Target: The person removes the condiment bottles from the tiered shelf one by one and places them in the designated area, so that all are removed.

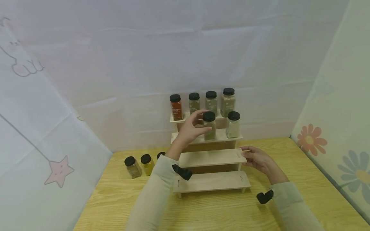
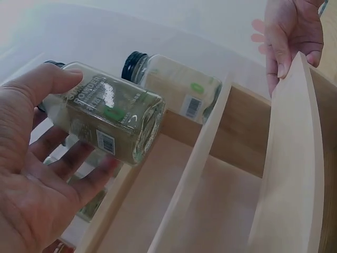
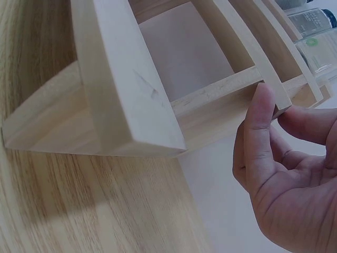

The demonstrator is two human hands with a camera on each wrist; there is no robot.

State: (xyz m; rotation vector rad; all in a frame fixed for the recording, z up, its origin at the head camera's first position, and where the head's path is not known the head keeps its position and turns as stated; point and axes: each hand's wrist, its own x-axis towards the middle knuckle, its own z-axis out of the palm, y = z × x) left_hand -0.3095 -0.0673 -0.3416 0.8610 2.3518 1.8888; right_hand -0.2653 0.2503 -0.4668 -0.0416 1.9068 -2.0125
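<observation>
A glass spice jar (image 1: 209, 128) with a black lid and greenish-brown powder is gripped by my left hand (image 1: 190, 126), thumb on one side and fingers on the other. It is upright at the second-highest step of a wooden tiered rack (image 1: 212, 183); whether its base touches the board I cannot tell. To its right on that step stands a jar of pale powder (image 1: 233, 126). My right hand (image 1: 257, 160) pinches the right end of the step below, fingertips on the board's edge in the right wrist view (image 3: 263, 105).
On the top step stand a red spice jar (image 1: 176, 109) and several greenish ones. Left of the rack, on the wooden table (image 1: 110, 195), are a brown jar (image 1: 133, 169), a yellow jar (image 1: 148, 165) and another partly hidden by my left arm. White cloth (image 1: 138, 64) hangs behind.
</observation>
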